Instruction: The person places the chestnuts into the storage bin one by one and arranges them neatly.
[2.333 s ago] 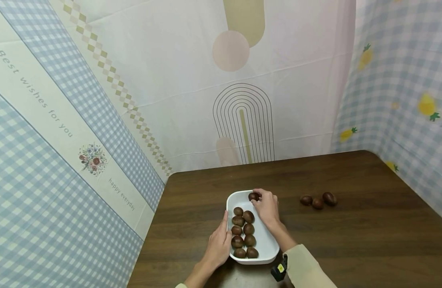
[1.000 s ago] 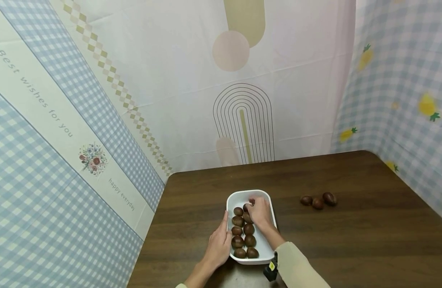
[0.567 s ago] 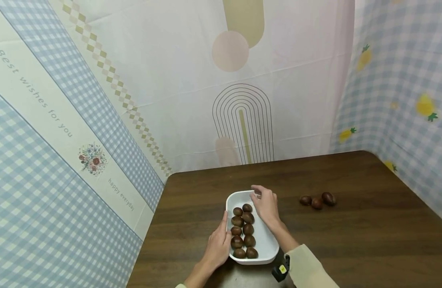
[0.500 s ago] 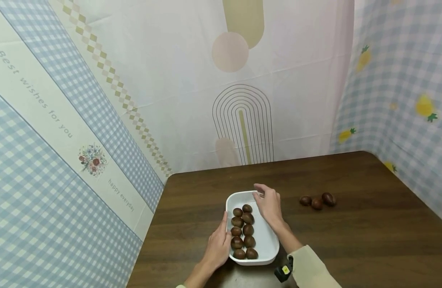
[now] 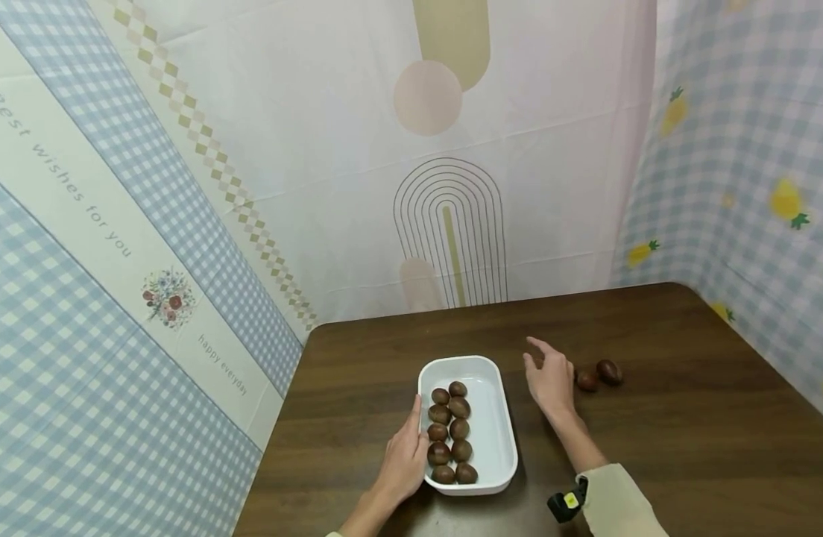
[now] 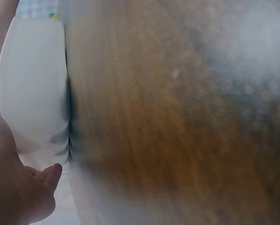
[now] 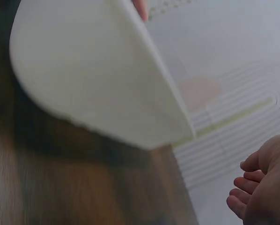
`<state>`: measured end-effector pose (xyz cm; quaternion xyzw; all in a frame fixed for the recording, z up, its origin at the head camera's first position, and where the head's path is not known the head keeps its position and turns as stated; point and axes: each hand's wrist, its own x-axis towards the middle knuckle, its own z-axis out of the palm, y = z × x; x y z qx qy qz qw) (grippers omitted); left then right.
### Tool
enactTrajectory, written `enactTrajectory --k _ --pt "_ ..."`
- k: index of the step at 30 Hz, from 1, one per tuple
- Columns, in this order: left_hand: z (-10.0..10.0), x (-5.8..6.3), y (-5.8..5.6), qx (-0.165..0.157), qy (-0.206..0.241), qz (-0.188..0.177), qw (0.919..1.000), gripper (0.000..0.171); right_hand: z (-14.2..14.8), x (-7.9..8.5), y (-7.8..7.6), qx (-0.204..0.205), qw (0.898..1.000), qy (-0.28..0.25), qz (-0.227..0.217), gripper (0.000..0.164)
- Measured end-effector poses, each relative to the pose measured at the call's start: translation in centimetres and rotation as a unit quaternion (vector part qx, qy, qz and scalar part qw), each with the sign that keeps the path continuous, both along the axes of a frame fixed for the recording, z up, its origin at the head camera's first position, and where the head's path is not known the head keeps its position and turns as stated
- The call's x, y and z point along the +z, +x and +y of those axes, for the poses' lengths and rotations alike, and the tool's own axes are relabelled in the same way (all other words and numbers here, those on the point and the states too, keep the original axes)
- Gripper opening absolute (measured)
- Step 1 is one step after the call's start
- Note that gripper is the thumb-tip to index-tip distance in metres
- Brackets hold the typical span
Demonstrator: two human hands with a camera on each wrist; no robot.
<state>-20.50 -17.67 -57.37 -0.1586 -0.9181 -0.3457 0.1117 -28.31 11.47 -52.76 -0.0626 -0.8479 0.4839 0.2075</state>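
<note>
A white tray (image 5: 493,447) sits on the table, with two columns of glossy dark-brown chestnuts (image 5: 459,407) along its left side. My left hand (image 5: 401,461) holds the tray's left wall, thumb over the rim and fingers along the outside; in the left wrist view the wall hides part of the grip. To the right of the tray, my right hand (image 5: 551,380) is in the air with nothing between its spread thumb and forefinger. Just beyond it lie loose chestnuts (image 5: 609,372); the hand partly covers this group.
The brown wooden table (image 5: 680,418) extends on both sides of the tray. A white patterned cloth (image 5: 552,186) hangs behind its far edge, with checked cloth at left and right. A black wrist camera (image 5: 566,505) is strapped at my right sleeve.
My right hand set a chestnut at the far end of the tray's right column and let it go. It then moved right, out of the tray. The left hand stays put.
</note>
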Motion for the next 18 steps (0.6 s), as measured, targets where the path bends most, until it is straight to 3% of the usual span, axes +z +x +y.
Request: enactTrajectory --k 7,14,18 --pt "-0.1 -0.1 0.0 0.002 0.001 -0.004 1.0000 0.065 3.5 -2.6 -0.2 0.008 0.998 0.039 -0.043 0.048" --pt "-0.1 -0.2 -0.2 0.002 -0.002 -0.001 1.0000 0.065 5.3 -3.9 -0.2 0.022 0.993 0.096 -0.070 0.049" --pt "-0.1 -0.1 -0.1 0.001 -0.002 -0.001 1.0000 0.065 5.7 -4.5 -0.3 0.016 0.988 0.137 -0.064 0.044"
